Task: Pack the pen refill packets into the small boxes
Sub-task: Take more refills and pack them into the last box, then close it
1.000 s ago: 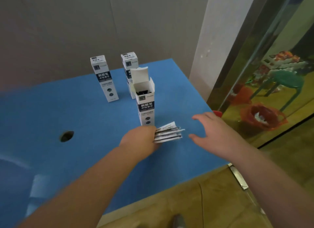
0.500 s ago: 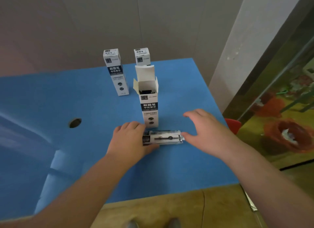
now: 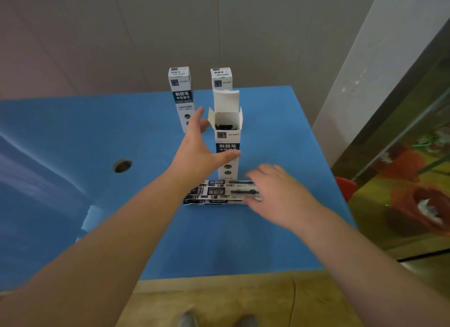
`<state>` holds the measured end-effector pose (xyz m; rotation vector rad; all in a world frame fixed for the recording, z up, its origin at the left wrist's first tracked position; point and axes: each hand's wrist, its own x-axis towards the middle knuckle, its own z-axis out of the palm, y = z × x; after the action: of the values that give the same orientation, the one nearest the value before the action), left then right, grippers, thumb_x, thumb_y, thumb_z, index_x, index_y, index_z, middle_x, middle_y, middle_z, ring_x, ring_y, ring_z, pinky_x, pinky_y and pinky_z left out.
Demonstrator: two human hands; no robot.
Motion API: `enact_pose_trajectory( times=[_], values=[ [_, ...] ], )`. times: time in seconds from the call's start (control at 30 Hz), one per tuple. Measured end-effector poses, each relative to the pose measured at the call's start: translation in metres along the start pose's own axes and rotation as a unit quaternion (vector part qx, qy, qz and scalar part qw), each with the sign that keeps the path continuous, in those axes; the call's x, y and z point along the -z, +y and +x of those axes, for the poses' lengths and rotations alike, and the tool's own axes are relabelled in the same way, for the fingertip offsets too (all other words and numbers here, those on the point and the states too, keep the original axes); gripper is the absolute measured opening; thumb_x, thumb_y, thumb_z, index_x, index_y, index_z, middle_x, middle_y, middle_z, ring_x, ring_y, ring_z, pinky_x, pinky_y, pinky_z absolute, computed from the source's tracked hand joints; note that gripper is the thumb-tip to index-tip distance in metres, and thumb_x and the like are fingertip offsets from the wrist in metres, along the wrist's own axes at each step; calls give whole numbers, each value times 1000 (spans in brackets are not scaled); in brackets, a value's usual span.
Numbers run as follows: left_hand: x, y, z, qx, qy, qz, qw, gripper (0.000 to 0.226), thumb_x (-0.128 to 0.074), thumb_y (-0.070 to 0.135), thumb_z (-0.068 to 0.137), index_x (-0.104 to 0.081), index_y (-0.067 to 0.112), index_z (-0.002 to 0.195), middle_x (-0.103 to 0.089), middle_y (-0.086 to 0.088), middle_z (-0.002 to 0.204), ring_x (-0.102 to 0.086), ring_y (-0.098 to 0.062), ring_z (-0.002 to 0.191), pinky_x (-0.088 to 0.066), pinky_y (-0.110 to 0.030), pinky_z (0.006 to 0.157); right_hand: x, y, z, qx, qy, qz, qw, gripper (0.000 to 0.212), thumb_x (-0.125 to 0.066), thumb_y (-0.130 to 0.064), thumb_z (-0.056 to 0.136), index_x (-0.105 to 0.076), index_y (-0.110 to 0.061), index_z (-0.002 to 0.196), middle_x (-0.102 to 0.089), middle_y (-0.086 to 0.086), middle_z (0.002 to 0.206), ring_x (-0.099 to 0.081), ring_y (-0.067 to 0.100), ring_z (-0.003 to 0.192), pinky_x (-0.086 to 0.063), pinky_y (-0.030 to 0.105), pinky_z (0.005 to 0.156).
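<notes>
At the foot of the open box [image 3: 227,141] lie the refill packets [image 3: 220,192], fanned flat. The right hand [image 3: 277,192] rests spread on them; the left hand [image 3: 198,146], wide, reaches to steady the box. Next comes gathering them upright for loading.

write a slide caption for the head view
Left hand reaches for the open box; right hand touches the refill packets.
</notes>
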<state>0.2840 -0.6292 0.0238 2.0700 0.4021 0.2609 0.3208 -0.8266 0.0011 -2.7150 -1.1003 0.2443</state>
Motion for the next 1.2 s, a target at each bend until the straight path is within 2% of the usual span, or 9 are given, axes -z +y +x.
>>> enact_pose_trajectory(
  times=[0.07, 0.13, 0.2, 0.43, 0.63, 0.73, 0.83, 1.03, 1.2],
  values=[
    [2, 2, 5, -11, -27, 13, 1000, 92, -89, 33, 74, -33, 37, 147, -53, 20, 136, -48, 2, 129, -38, -32, 114, -6, -5, 8, 14, -5, -10, 1000, 43, -63, -42, 93, -56, -20, 131, -53, -1, 118, -48, 22, 115, -48, 38, 96],
    [2, 1, 6, -30, -57, 35, 997, 61, -88, 24, 77, -51, 38, 124, -64, 21, 118, -58, 6, 115, -46, -33, 109, -13, -8, 15, 23, -15, -18, 999, 39, -61, -41, 95, -59, -20, 128, -54, 0, 114, -48, 23, 111, -49, 39, 94],
    [3, -3, 5, -44, -64, 45, 996, 52, -86, 23, 78, -57, 33, 120, -68, 17, 113, -62, 1, 111, -50, -36, 105, -18, -11, 20, 29, -15, -24, 999, 34, -58, -39, 98, -61, -19, 125, -56, 1, 113, -49, 25, 109, -49, 40, 94],
    [31, -13, -7, -50, 9, 33, 998, 52, -86, 23, 79, -57, 31, 122, -69, 17, 113, -64, -3, 110, -52, -34, 100, -26, -19, 33, 51, -24, -53, 997, 24, -55, -43, 98, -66, -26, 111, -57, -3, 106, -52, 23, 105, -38, 36, 86],
    [54, -23, -24, -25, 36, 5, 999, 47, -85, 22, 80, -57, 38, 113, -71, 19, 110, -64, -1, 109, -50, -23, 96, -33, -19, 31, 50, -20, -41, 998, 26, -50, -36, 100, -69, -24, 113, -55, -2, 104, -53, 23, 102, -45, 37, 91],
    [59, -26, -30, -22, 40, -2, 999, 48, -85, 22, 80, -55, 45, 109, -70, 21, 110, -64, 0, 109, -50, -24, 97, -34, -21, 28, 55, 1, -45, 997, 27, -51, -40, 98, -67, -21, 107, -55, -3, 103, -53, 22, 100, -46, 36, 90],
    [62, -28, -32, -21, 35, -8, 999, 47, -84, 22, 80, -57, 40, 113, -70, 20, 111, -64, -1, 110, -50, -25, 97, -33, -21, 24, 64, 14, -54, 996, 27, -53, -44, 96, -67, -22, 103, -54, -5, 99, -53, 20, 97, -45, 35, 88],
    [65, -28, -33, -27, 31, 1, 999, 46, -84, 21, 81, -56, 40, 112, -71, 19, 109, -64, 1, 108, -50, -24, 97, -35, -26, 24, 63, 3, -74, 995, 17, -55, -23, 91, -67, -18, 103, -58, -2, 99, -55, 23, 97, -48, 36, 85],
    [66, -29, -39, -34, 34, 18, 999, 49, -83, 18, 82, -53, 48, 107, -69, 25, 106, -62, 9, 104, -45, -13, 91, -39, -31, 24, 62, -14, -125, 990, 20, -61, -14, 84, -66, -16, 103, -60, 2, 104, -56, 25, 99, -49, 38, 87]
  ],
)
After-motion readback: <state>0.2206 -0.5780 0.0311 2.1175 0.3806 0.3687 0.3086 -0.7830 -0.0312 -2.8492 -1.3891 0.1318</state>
